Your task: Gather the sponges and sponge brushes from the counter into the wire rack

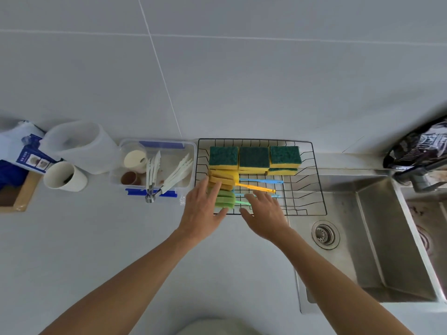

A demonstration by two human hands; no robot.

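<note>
A black wire rack (307,187) stands on the counter against the wall. Several green-topped yellow sponges (254,157) lie along its back. In front of them lie sponge brushes: a yellow-headed one (223,178) with an orange handle, a green-headed one (226,201), and blue handles (266,181) beside them. My left hand (203,209) is spread over the brush heads at the rack's front left corner, fingers apart. My right hand (263,211) hovers over the rack's front edge above the handles, fingers apart and holding nothing.
Left of the rack sits a clear plastic box (154,165) with white tongs and small cups. Further left stand a white cup (64,176) and a translucent jug (82,146). A steel sink (387,238) with a drain lies to the right, its faucet (420,175) behind.
</note>
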